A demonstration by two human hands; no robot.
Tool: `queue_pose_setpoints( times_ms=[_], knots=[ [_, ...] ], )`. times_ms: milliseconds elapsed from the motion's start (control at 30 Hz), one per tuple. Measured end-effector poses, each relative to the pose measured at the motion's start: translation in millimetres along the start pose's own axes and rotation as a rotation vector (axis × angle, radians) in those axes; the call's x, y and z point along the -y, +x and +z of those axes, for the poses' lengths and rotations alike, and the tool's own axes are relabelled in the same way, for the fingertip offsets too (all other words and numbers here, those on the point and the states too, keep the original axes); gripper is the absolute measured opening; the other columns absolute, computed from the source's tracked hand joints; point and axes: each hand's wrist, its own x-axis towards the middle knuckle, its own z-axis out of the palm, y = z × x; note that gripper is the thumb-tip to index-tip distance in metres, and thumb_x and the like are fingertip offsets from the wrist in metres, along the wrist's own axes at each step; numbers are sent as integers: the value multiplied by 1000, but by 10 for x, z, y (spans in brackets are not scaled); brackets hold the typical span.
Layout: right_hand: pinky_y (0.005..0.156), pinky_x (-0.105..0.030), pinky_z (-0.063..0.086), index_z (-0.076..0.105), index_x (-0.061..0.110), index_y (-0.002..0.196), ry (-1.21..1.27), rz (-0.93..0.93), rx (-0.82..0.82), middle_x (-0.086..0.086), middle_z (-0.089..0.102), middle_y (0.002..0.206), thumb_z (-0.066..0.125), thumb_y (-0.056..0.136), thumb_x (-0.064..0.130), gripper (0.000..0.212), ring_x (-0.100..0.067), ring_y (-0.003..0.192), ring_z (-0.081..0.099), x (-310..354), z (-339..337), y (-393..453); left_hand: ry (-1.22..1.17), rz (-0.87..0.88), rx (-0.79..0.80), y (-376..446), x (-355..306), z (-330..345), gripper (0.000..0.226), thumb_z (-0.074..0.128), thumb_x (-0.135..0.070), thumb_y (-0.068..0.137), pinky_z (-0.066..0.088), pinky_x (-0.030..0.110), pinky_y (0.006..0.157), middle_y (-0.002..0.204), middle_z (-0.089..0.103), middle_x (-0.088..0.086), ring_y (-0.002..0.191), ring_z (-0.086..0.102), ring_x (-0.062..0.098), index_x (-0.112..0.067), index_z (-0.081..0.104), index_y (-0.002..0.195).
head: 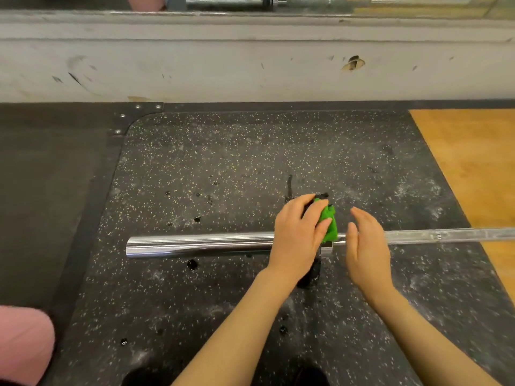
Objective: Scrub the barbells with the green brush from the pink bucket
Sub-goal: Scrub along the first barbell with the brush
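- Left hand (299, 235): you grip the green brush (328, 222), bristles on the barbell (200, 245) where sleeve meets shaft.
- Right hand (366, 243): fingers straight, holding nothing, just beside the brush over the shaft.
- Method: steady the bar with your right hand; scrub along it.
- Pink bucket (25, 346): well left, at the frame edge.

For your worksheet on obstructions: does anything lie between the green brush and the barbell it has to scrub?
Nothing visible does. The left hand grips the green brush right at the barbell, by the sleeve collar. The right hand hovers open beside it, not between them.
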Motion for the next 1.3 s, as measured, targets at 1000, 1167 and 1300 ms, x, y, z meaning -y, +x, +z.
queue_pose_setpoints(
  times_ms=[1000,1167,1300],
  knots=[
    [107,-9,14,48,15,139,202,-70,293,3,38,149,50,100,24,40,-8,138,30,497,88,309,340,-182,222,-396,893,-301,48,31,-32,100,31,39,113,143,48,6,132,45,22,-11,44,141],
    [113,-32,25,51,14,137,78,-118,242,-7,39,147,52,94,13,43,-24,135,33,576,90,438,542,-72,252,-401,1012,-219,47,30,-35,99,24,37,113,137,55,6,130,48,24,-14,56,132],
    [114,-44,24,51,12,138,-140,-137,293,-13,27,155,37,94,26,48,-32,142,23,751,209,615,567,-52,272,-319,1044,-227,47,29,-34,99,28,39,112,138,54,6,132,45,23,-13,55,133]
  ],
)
